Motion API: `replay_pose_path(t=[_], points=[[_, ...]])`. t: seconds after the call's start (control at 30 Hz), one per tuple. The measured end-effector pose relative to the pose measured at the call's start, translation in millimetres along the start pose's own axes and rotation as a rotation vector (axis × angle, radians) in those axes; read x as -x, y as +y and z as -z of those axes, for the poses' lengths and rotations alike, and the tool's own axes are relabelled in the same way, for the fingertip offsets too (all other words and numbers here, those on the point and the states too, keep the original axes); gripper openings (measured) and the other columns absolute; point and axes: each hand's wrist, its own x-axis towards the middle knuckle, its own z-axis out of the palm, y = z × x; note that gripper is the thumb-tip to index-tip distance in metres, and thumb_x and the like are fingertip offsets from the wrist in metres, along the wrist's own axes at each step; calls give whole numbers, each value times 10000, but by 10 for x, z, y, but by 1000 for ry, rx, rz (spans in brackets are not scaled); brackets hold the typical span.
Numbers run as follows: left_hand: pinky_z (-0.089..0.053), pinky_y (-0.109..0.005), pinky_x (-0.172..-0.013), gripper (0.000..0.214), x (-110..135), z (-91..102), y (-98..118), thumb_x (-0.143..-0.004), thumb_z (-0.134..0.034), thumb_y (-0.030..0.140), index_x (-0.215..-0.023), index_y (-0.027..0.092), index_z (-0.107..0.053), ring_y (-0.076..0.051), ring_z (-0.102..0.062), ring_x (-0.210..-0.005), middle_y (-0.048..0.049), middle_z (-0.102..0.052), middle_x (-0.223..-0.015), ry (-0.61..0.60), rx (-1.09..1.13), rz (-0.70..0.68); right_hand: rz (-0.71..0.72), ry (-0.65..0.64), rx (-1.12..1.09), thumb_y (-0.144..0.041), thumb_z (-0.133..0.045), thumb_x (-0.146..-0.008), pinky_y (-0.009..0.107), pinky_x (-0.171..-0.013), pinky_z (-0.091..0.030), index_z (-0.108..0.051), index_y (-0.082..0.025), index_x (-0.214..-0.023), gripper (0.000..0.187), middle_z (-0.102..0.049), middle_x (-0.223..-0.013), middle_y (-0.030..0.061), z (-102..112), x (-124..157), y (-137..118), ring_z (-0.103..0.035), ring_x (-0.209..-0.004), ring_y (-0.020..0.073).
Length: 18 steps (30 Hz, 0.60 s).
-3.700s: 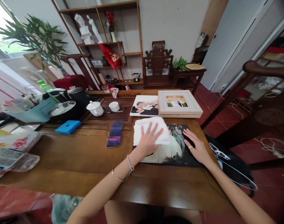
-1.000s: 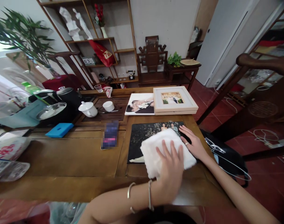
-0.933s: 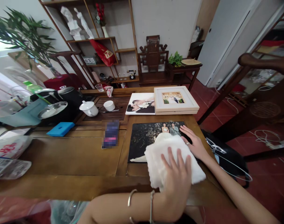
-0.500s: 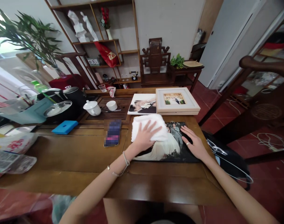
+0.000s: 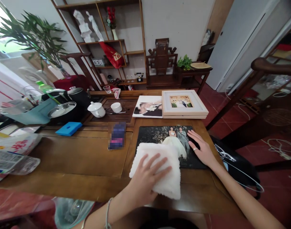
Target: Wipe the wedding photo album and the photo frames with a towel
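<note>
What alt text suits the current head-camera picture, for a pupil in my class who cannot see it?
A person's left hand lies spread on a white cloth over the lower-left part of a dark wedding portrait, while the right hand touches the portrait's right side. Behind, on the wooden table, are a framed photo and a white lidded pot.

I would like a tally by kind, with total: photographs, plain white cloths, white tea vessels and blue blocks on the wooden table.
Photographs: 3 (dark photo, pale photo, framed photo)
Plain white cloth: 1, under the left hand
White tea vessels: 2 (lidded pot, small cup)
Blue block: 1
Total: 7
</note>
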Motion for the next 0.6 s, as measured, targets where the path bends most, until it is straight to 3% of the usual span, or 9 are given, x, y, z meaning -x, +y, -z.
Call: replay_pose_path(t=[0.13, 0.37, 0.47, 0.6], points=[[-139, -577, -1159, 861, -221, 66, -355, -689, -629, 233, -1498, 354, -358, -333, -212, -1464, -9, -299, -1601, 44, 17, 49, -3, -9, 4, -408, -504, -955, 543, -1184, -317, -597, -251, -1328, 416, -533, -1460, 101, 10, -5, 0, -429, -1407, 268], [-173, -596, -1137, 708, -730, 193, -988, -789, -619, 272, -1468, 311, -418, -339, -209, -1467, -64, -297, -1601, 143, -47, 141, -9, -3, 9, -420, -508, -951, 530, -1190, -308, -609, -239, -1316, 420, -542, -1452, 104, 13, -12, -10, -437, -1402, 271], [-152, -612, -1150, 646, -773, 194, -1005, -832, -583, 253, -1460, 293, -433, -332, -191, -1481, -64, -315, -1594, 126, -27, 160, 0, -7, 14, -419, -500, -954, 537, -1184, -314, -604, -224, -1322, 429, -539, -1453, 116, 13, -11, -9, -434, -1404, 273], [-74, -625, -1174, 688, -551, 148, -663, -806, -574, 219, -1472, 288, -417, -320, -121, -1506, -50, -304, -1599, 48, 36, 75, 3, -14, 20, -411, -491, -960, 552, -1177, -322, -595, -230, -1331, 426, -536, -1455, 117, 13, -6, -11, -434, -1403, 274]])
